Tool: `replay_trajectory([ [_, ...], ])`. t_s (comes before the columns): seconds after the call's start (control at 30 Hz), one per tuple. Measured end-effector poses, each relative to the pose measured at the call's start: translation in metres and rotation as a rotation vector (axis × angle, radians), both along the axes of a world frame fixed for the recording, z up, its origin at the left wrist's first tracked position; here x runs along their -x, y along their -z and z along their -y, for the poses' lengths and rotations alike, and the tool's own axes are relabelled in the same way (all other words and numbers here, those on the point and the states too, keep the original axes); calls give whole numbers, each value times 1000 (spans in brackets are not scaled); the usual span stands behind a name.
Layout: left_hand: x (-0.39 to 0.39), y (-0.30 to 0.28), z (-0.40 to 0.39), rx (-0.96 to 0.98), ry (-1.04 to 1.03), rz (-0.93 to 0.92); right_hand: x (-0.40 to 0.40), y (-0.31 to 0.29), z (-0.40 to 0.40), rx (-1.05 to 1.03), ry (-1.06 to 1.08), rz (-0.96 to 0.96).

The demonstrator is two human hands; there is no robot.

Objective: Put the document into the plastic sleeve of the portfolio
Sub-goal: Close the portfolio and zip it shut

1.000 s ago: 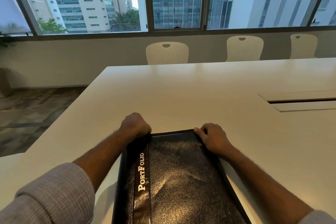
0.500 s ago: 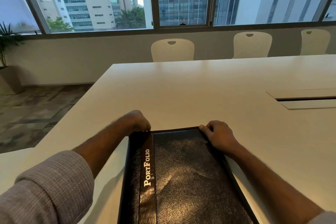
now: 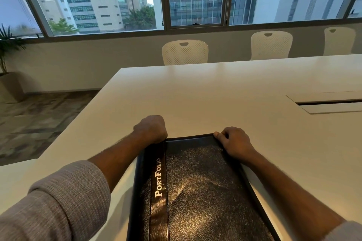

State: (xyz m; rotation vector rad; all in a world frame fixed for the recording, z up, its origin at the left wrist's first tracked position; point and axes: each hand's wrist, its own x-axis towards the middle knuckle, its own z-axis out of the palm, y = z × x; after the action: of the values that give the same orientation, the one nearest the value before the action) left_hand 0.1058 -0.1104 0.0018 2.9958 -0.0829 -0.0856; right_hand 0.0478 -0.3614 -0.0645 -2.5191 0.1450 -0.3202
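A closed black leather portfolio (image 3: pixel 197 191) with "PortFolio" in gold on its spine strip lies on the white table (image 3: pixel 205 94) right in front of me. My left hand (image 3: pixel 151 129) grips its far left corner with curled fingers. My right hand (image 3: pixel 234 142) holds the far right corner, thumb on the cover's edge. No document or plastic sleeve is in sight; the portfolio's inside is hidden.
A cable hatch (image 3: pixel 331 103) is cut into the table at the right. Three white chairs stand along the far side, the nearest one (image 3: pixel 185 52) straight ahead. The table's left edge drops to the carpeted floor; a potted plant (image 3: pixel 7 60) stands far left.
The view has shifted slightly, and the portfolio with both hands on it sits a little further right in the picture. Both hands keep their hold on the far corners.
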Motion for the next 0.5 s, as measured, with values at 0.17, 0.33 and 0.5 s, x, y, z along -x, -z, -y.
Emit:
replay_trajectory([
  [0.17,-4,-11,2,-26,-40,-139,0,0,0,4,16,-7],
  [0.33,-8,-14,3,-17,-90,-242,0,1,-2,24,30,5],
  [0.5,-6,-8,11,-50,-2,-70,-1,4,-2,34,35,15],
])
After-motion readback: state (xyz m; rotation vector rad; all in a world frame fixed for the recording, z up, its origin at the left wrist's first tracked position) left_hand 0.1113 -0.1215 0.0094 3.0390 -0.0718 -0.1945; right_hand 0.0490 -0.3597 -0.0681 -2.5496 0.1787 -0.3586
